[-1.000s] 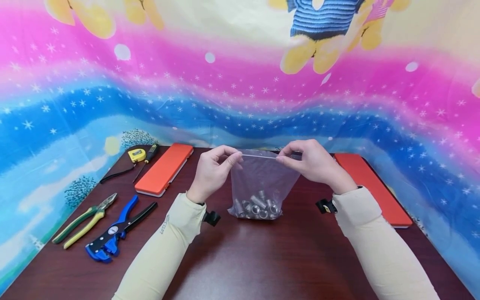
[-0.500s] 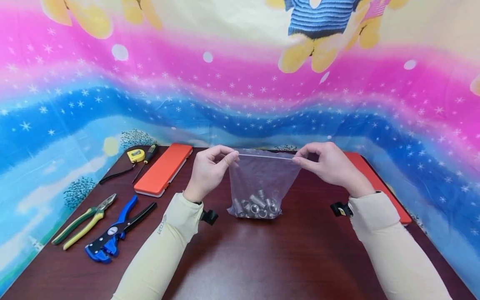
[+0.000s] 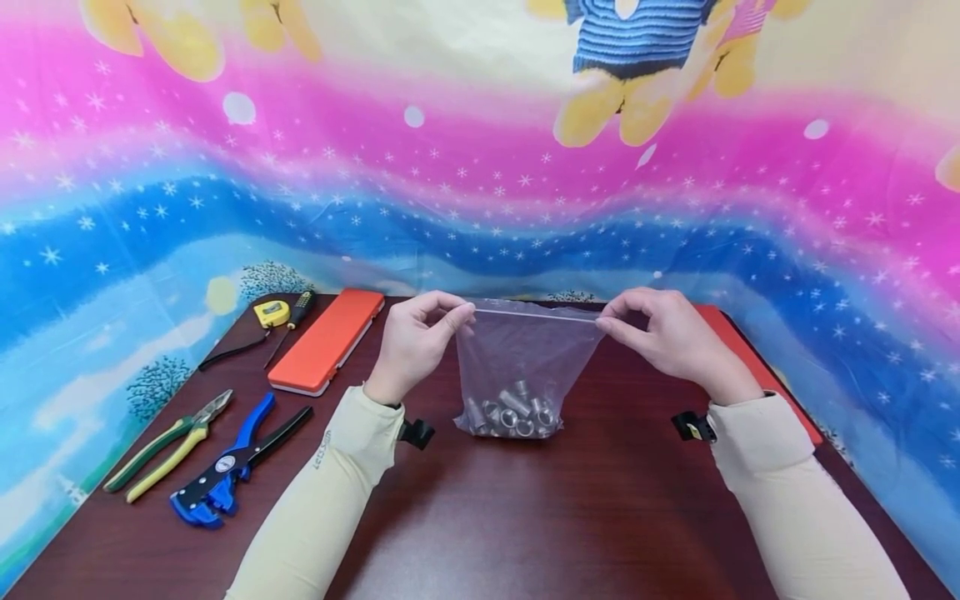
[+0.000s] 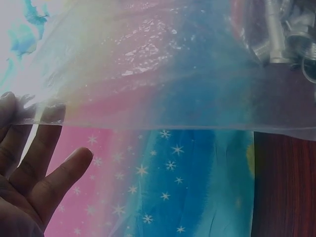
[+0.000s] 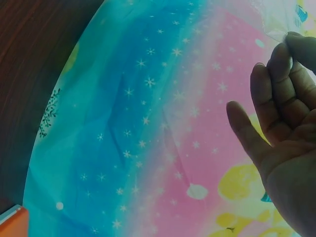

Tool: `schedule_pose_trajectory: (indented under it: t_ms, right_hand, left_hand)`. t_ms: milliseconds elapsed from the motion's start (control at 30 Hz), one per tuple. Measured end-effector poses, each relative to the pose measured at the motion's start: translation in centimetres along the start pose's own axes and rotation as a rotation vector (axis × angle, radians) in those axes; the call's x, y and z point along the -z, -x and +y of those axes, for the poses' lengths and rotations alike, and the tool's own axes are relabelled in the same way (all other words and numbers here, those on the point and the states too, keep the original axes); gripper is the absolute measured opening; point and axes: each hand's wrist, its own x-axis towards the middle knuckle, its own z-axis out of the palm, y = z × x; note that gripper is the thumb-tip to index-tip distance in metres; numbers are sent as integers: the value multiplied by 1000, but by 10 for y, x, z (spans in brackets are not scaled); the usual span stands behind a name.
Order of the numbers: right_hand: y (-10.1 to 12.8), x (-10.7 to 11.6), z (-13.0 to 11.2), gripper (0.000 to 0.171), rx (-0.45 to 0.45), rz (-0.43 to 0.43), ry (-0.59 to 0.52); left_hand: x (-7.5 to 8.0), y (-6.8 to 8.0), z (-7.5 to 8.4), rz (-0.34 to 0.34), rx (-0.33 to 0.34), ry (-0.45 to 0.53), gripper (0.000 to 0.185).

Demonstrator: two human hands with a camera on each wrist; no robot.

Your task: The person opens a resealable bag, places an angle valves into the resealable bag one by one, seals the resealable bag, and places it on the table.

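In the head view, a clear, thin plastic zip bag (image 3: 525, 358) is standing upright on the dark red-brown wooden surface (image 3: 525, 517), its bottom sagging around a heap of short silver metal sleeves (image 3: 513, 414). The left hand (image 3: 416, 342) is pinching the bag's top left corner between thumb and forefinger, and the right hand (image 3: 671, 333) is pinching the top right corner the same way, so the top edge is running taut between them. A flat orange plastic case (image 3: 327, 339) is lying to the left.

In the left wrist view, the bag's film (image 4: 163, 74) is stretching across the frame, glossy and wrinkled, with the sleeves (image 4: 284, 32) showing through it; the fingertips (image 4: 52, 112) are gripping its edge.

In the right wrist view, the right hand's (image 5: 284, 123) grip is closing on a translucent corner of the bag (image 5: 277, 22), the remaining fingers loosely bent.
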Motion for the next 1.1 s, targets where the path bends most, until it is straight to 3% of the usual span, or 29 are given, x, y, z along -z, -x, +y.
schedule_pose_trajectory:
  t_ms: [167,333,533,700,1100]
  right_hand:
    - [3,1,1,5,36,36,-6]
    - [3,-4,5,9,-45,-13,-94]
    - [-10,-15,3,13,-40,-8,-171]
    - [-28,-21,-4,14,-51,-57,-219]
    - [-41,-21,-12,11,-46,-118,-228]
  left_hand:
    - [0,-2,2,-16,42,22,6]
    - [3,-3,2,-49,106,61,7]
    - [5,-2,1,-59,122,58,9]
    - [3,1,3,-57,149,72,10]
    - [3,-1,5,-87,146,69,10]
